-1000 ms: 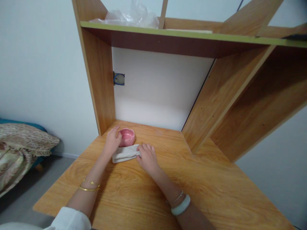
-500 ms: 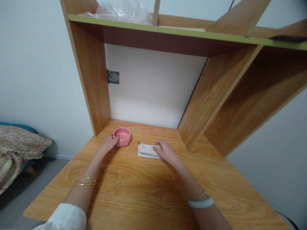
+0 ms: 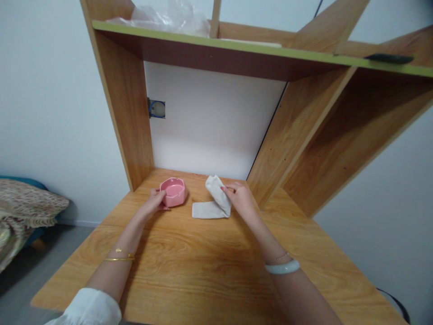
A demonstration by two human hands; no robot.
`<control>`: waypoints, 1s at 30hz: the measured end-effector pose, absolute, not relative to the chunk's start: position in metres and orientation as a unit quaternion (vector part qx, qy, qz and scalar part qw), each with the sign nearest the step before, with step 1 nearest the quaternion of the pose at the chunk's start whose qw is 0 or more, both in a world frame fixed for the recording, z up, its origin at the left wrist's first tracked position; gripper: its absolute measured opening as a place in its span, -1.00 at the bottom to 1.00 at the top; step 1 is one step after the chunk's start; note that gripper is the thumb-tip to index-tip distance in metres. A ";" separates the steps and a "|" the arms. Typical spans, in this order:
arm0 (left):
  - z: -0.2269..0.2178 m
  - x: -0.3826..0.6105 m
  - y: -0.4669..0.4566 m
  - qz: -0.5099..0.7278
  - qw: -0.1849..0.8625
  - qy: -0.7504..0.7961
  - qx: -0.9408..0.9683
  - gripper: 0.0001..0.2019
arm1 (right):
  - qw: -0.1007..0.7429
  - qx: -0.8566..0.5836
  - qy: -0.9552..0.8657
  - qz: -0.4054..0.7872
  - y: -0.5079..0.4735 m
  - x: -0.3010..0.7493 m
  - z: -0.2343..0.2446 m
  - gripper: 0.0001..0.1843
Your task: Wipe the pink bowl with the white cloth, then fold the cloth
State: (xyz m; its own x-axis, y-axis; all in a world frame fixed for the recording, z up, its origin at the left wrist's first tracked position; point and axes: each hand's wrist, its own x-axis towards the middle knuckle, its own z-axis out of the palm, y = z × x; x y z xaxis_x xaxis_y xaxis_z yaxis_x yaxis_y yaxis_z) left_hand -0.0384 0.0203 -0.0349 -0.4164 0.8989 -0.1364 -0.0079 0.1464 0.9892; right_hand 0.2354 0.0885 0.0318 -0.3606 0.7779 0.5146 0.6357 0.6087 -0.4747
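A small pink ceramic dish (image 3: pixel 174 191) sits tilted near the back left of the wooden desk (image 3: pixel 203 271). My left hand (image 3: pixel 154 201) grips its left rim with fingers closed. A white cloth (image 3: pixel 212 204) lies just right of the dish, one end lifted and folded upward. My right hand (image 3: pixel 241 198) pinches that raised end, while the cloth's other end rests flat on the desk.
A wooden upright (image 3: pixel 128 113) stands at the left, slanted panels (image 3: pixel 304 135) at the right, and a green-edged shelf (image 3: pixel 237 45) overhead holds clear plastic (image 3: pixel 169 18). A wall socket box (image 3: pixel 156 109) shows behind. A bed with patterned bedding (image 3: pixel 23 207) is at the far left.
My right hand slid the cloth right, away from the dish, then lifted one end off the desk. My left hand closed on the dish's rim and tipped it.
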 end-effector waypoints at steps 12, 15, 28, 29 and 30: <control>-0.016 0.011 0.012 0.542 0.544 0.517 0.379 -0.76 | 0.508 -0.479 -0.715 0.007 0.115 0.257 0.097 -0.71; -0.014 0.015 0.013 0.544 0.510 0.542 0.387 -0.81 | 0.516 -0.543 -0.661 -0.051 0.115 0.264 0.107 -0.72; -0.027 0.039 0.023 0.510 0.374 0.622 0.462 -0.73 | 0.383 -0.457 -0.792 0.131 0.088 0.210 0.033 -0.78; -0.030 0.039 0.023 0.507 0.364 0.622 0.473 -0.72 | 0.382 -0.443 -0.796 0.157 0.085 0.205 0.026 -0.77; -0.033 0.039 0.023 0.501 0.353 0.624 0.484 -0.71 | 0.377 -0.429 -0.801 0.180 0.082 0.201 0.019 -0.78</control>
